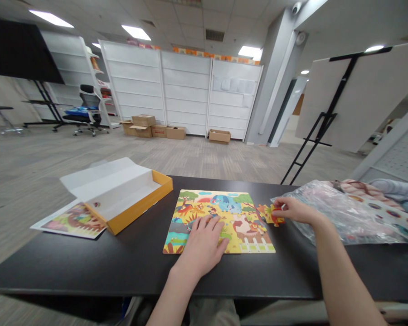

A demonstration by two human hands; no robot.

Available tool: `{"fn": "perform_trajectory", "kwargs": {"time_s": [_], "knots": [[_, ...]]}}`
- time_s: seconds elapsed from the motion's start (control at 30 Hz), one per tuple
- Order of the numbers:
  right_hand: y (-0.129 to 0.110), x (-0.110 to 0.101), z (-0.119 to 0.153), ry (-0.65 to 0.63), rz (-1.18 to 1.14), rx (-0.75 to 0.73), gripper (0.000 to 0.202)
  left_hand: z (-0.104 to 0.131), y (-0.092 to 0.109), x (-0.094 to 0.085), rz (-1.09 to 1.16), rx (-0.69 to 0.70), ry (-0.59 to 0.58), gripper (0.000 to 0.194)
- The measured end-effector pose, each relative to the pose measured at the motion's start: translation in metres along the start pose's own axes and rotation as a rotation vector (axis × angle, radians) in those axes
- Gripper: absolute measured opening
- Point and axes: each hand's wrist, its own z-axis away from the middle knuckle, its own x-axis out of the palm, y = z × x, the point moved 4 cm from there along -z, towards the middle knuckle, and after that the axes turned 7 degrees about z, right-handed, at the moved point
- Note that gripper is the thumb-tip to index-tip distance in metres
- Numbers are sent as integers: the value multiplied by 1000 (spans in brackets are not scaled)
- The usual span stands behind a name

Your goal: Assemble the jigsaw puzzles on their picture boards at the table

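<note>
A colourful animal jigsaw puzzle (255, 226) lies flat on the black table (129, 267) in front of me. My left hand (207, 240) rests palm down on its middle, fingers spread, covering part of the picture. Just right of the puzzle, my right hand (290, 210) has its fingertips pinched on a red and yellow puzzle piece (277, 216). Other yellow and orange loose pieces (265, 211) lie between that piece and the puzzle's right edge.
An open yellow box (139, 203) with a white inside stands at the left, partly over a printed picture sheet (71, 222). Clear plastic bags (336, 213) and rolled fabric (370, 190) lie at the right. Cardboard boxes (143, 127) sit on the floor beyond.
</note>
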Motion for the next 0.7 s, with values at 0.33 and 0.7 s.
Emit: {"fn": "perform_trajectory", "kwargs": {"time_s": [0.33, 0.7], "knots": [[-58, 12, 12, -253, -579, -136, 58, -1, -1, 1, 3, -4, 12, 35], [-86, 39, -5, -186, -689, -192, 49, -1, 1, 0, 3, -12, 1, 37]]}}
